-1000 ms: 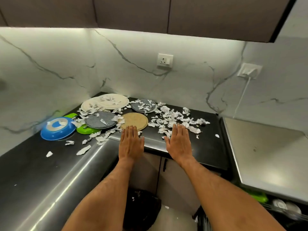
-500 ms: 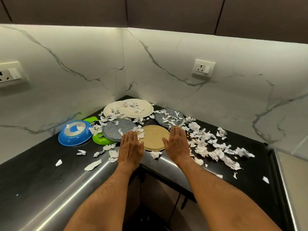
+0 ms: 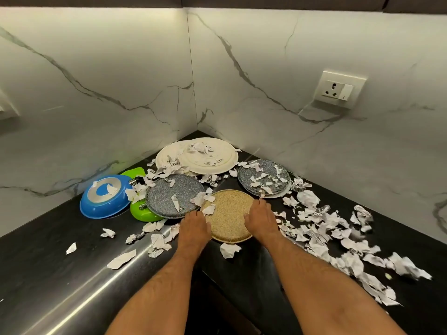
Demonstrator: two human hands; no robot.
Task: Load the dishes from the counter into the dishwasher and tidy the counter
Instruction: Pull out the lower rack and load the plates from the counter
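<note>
Both hands flat, fingers straight: left hand and right hand flanking tan plate near worktop inner corner edge.

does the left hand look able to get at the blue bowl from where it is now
Probably yes. The left hand rests at the tan plate's near-left edge, and the blue bowl lies upside down further left, with only paper scraps and open counter along the front.
</note>
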